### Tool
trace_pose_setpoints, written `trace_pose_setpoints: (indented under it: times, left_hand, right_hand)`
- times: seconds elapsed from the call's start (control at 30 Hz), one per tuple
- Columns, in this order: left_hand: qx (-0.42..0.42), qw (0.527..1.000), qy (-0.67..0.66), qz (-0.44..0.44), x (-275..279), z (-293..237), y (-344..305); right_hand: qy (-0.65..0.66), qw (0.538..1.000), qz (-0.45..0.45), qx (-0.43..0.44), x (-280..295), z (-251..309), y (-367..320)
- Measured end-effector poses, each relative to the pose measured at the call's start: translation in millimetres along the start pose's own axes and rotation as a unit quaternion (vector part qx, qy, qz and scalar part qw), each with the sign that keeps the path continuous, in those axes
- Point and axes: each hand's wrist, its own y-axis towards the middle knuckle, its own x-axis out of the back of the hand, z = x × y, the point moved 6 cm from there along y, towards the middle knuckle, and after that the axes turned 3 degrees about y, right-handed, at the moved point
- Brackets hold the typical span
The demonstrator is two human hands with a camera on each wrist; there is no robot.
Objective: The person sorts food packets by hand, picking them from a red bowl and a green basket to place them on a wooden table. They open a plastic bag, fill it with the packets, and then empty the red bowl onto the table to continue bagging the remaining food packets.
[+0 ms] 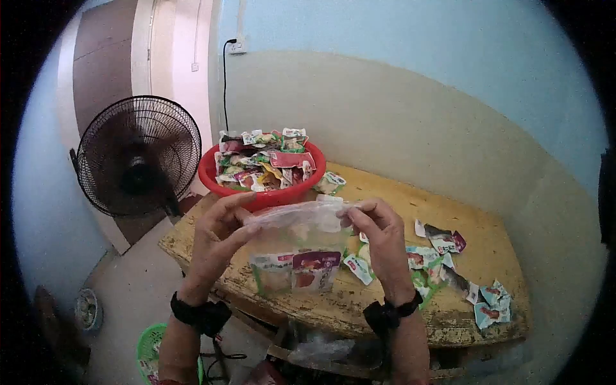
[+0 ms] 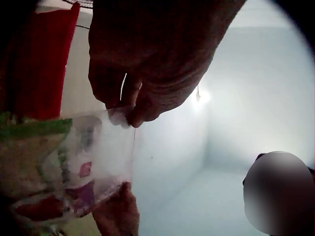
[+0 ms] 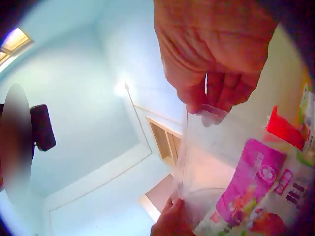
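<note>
Plainly, the left hand (image 1: 217,239) and right hand (image 1: 386,251) pinch the clear bag (image 1: 277,241) by its upper edge, each grip closed down to thin film; a purple packet (image 1: 314,270) shows inside; on the worktop (image 1: 410,202), the red basin (image 1: 206,174) sits at its 11 o'clock; loose packets (image 1: 443,273) at 3.

No legible text. Purple packet (image 3: 253,179) in clear bag (image 3: 211,155): white circled mark, roughly cross-like, rest blurred. White packet (image 3: 290,199) beside it: dark characters, unreadable. Print on loose packets (image 1: 493,307) on desk (image 1: 462,221) and basin packets (image 1: 292,160): too small.
</note>
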Motion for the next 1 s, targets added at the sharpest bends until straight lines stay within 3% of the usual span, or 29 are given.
trace_pose_setpoints:
  times: [0.17,0.27,0.4,0.43,0.53,0.73,0.77,0.9,1.0]
  left_hand:
    - [-0.091,0.991,0.07,0.071,-12.1,-47.0,12.3]
    - [-0.041,0.981,0.141,0.124,-25.9,-52.8,32.5]
    - [-0.277,0.894,0.278,0.217,-61.1,-82.5,43.0]
    - [-0.234,0.907,0.259,0.234,-69.5,-79.3,45.7]
    - [-0.231,0.875,0.32,0.279,-81.3,-68.3,49.8]
    - [-0.267,0.786,0.426,0.359,-82.9,-54.4,38.5]
    - [-0.264,0.747,0.483,0.372,-75.5,-53.7,37.3]
    - [-0.231,0.698,0.567,0.372,-48.4,-82.1,30.2]
    - [-0.195,0.74,0.538,0.353,-35.9,-85.1,35.7]
  right_hand:
    - [-0.026,1.0,-0.01,0.013,0.3,2.8,-2.0]
    - [-0.019,1.0,-0.002,0.02,-1.0,3.9,-1.6]
    - [-0.01,0.999,-0.008,0.031,0.8,3.9,-4.2]
    - [0.002,0.999,-0.008,0.035,1.2,3.2,-4.5]
    - [-0.006,0.999,-0.009,0.042,2.3,2.3,-6.0]
    - [-0.103,0.993,-0.024,0.058,9.4,7.4,-4.2]
    - [-0.087,0.994,-0.038,0.057,11.9,5.8,-4.0]
    - [-0.072,0.995,-0.055,0.04,16.1,7.2,-1.7]
    - [-0.07,0.996,-0.044,0.044,10.1,9.6,-2.2]
